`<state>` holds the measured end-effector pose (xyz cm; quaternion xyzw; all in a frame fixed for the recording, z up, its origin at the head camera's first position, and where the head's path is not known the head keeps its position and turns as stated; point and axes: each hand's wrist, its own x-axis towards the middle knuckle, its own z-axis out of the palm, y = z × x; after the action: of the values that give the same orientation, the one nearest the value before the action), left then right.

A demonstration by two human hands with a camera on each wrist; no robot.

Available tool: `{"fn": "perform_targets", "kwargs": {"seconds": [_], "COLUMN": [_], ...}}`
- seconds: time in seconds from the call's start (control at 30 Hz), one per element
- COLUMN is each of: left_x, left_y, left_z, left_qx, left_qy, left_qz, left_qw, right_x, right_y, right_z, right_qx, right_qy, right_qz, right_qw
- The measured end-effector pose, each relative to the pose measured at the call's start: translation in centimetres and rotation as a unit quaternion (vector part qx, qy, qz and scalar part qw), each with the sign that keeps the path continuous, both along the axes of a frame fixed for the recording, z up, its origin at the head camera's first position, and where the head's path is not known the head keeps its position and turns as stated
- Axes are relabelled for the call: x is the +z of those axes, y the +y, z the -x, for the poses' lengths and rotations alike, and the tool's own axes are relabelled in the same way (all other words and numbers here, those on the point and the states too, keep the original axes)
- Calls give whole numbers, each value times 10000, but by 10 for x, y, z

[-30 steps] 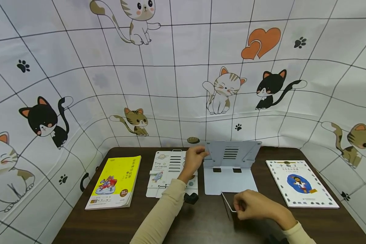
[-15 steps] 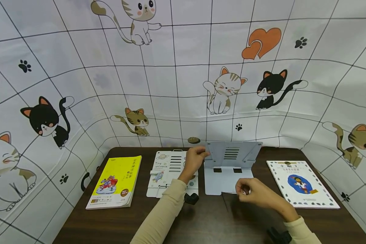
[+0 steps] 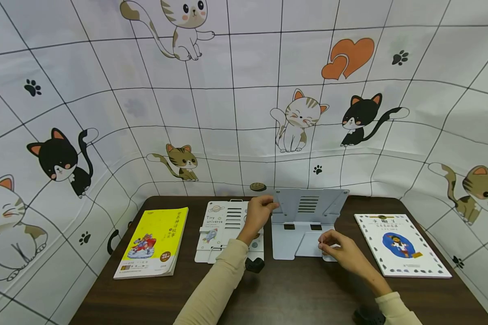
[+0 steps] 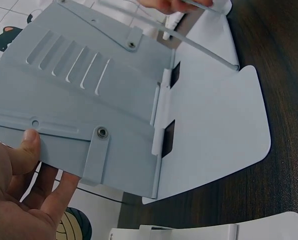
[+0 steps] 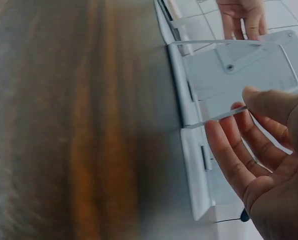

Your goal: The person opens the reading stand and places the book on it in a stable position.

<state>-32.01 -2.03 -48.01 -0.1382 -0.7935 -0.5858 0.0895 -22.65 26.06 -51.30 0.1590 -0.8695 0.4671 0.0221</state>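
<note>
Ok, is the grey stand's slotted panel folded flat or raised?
Raised: the slotted panel stands up from the base plate lying on the table, the left hand gripping the panel's edge.

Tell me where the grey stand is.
In the head view, the grey stand sits right of centre, between the Tiny universe board and the white book; the left hand holds its raised panel.

A desk nook before me, cat-print cloth (image 3: 252, 108) behind the tabletop's (image 3: 284, 298) far edge, yellow book (image 3: 152, 243) near its left edge, white book (image 3: 402, 246) near its right.
</note>
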Motion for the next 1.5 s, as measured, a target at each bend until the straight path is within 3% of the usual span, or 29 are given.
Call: {"fn": "perform_targets", "kwargs": {"seconds": [0.23, 0.47, 1.07, 1.5], "left_x": [-3, -4, -14, -24], "left_y": [-1, -2, -5, -6], "left_z": [0, -4, -18, -24], "left_qx": [108, 117, 13, -169], "left_qy": [-9, -67, 53, 148], "left_qz": [11, -61, 104, -161], "left_qw": [9999, 9999, 9999, 9996], "right_x": [-11, -14, -14, -13], "right_y": [-3, -9, -11, -11], "right_z": [7, 12, 14, 13], "right_qx": [-549, -765, -847, -940], "right_qy": [-257, -543, -562, -672], "right_qz": [-157, -91, -204, -228], "right_qw": [9980, 9955, 9946, 9930]}}
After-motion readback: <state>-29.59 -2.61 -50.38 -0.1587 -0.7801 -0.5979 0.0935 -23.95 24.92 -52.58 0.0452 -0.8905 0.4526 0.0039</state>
